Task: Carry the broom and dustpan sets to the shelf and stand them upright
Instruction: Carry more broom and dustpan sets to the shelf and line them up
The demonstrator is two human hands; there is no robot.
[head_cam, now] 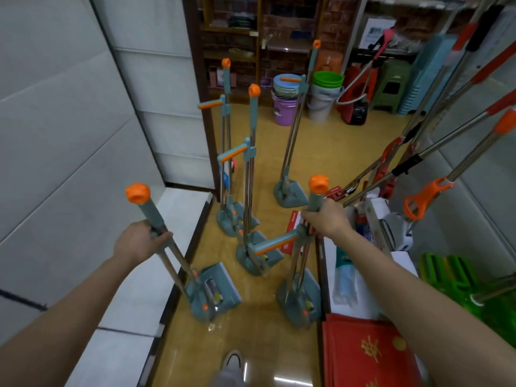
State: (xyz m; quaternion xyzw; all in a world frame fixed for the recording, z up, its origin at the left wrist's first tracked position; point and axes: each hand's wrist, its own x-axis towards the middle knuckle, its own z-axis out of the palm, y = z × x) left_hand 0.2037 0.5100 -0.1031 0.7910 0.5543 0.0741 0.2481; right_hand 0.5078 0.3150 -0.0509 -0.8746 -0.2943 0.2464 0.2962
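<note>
The left hand (pixel 142 240) is closed round the grey-green grip of one broom and dustpan set (pixel 178 255), just below its orange cap. The right hand (pixel 326 219) holds a second set (pixel 303 263) at the same place on its handle. Both grips are high on the poles, which in my judgement gives the best leverage for steering each base and keeping the set vertical.

The left-hand set leans towards the person. Its dustpan (pixel 213 291) is at floor level, whether resting or just clear I cannot tell. The right-hand set stands nearly straight, its base (pixel 300 304) close against the low platform (pixel 351 275) on the right. The two are well apart, one on each side of the aisle floor (pixel 248 344).

Three more sets are already standing upright ahead: two (pixel 251 174) close together near the dark post of the wooden shelf (pixel 231 32), and a third (pixel 296 127) farther off to the right. They appear to mark the intended row.

Stacked buckets (pixel 326 82) and stools (pixel 391 82) stand beyond. Long-handled tools (pixel 435 152) lean in from the right, near the right hand; a risk of snagging, in my view.

Assessment: the task is partly done, with two sets in hand and not yet placed.
</note>
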